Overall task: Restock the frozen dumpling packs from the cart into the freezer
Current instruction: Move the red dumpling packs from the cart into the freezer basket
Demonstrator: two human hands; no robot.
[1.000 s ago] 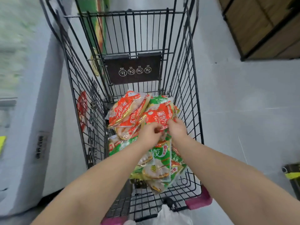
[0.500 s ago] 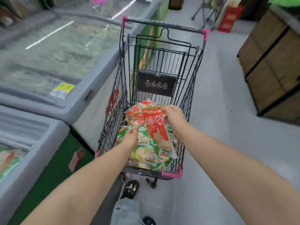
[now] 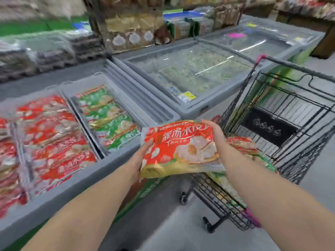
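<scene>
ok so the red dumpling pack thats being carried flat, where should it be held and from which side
Best by its two short ends, one from each side, as now: the left hand cups the left edge of the red plastic dumpling pack and the right hand the right edge. The pack is wide, flat and looks floppy, so support at both ends probably keeps it level on its way to the grey open freezer bin.

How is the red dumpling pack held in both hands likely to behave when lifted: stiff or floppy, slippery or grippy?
The red dumpling pack probably sags a little: its near edge droops between the left hand and right hand. Its glossy film looks slippery. The lumpy filling likely shifts inside.
</scene>
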